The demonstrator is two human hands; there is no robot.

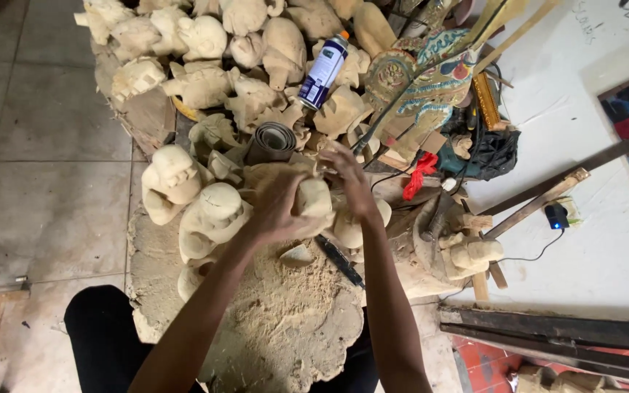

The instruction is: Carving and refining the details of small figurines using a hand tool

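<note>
My left hand and my right hand both grip one pale unpainted wooden carving, held above a big stump work block covered in sawdust. The left hand wraps its left side. The right hand's fingers press on its top and right side. Just below the hands a dark-handled tool lies on the block, next to a small wood chip.
Several similar pale carved figures pile up to the left and behind. A roll of sandpaper, a spray can and a painted carved figure lie beyond. Wooden sticks and dark bars sit at right; tiled floor lies at left.
</note>
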